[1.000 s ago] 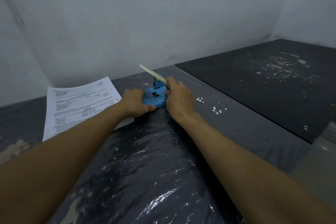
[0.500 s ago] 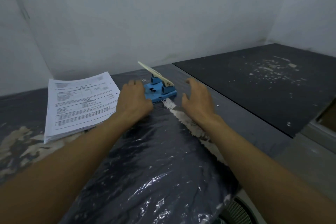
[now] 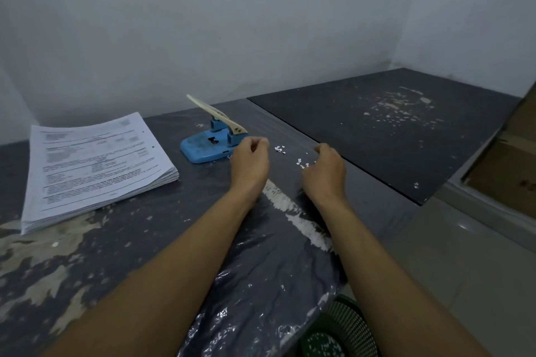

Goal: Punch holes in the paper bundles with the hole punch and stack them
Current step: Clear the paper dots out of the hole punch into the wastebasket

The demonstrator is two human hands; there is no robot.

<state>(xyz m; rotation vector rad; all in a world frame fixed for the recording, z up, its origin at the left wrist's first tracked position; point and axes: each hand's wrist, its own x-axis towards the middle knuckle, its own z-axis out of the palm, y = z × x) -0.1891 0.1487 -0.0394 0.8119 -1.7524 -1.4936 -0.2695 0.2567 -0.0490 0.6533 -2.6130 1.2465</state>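
Observation:
A blue hole punch (image 3: 207, 145) with a cream lever raised stands on the dark plastic-covered table (image 3: 179, 240). To its left lies a thick stack of printed paper (image 3: 92, 165). My left hand (image 3: 251, 162) hovers just right of the punch, fingers loosely curled, holding nothing. My right hand (image 3: 326, 171) is further right, also loosely curled and empty. Small white paper dots (image 3: 290, 153) lie scattered on the table between and beyond both hands.
A black mat (image 3: 391, 130) with white specks covers the table's right part. A cardboard box (image 3: 504, 171) stands at the far right. A green mesh bin (image 3: 339, 330) sits below the table's front edge. White walls close off the back.
Both hands have let go of the hole punch and moved to the right of it. The punch now stands alone, and my view has shifted left and back.

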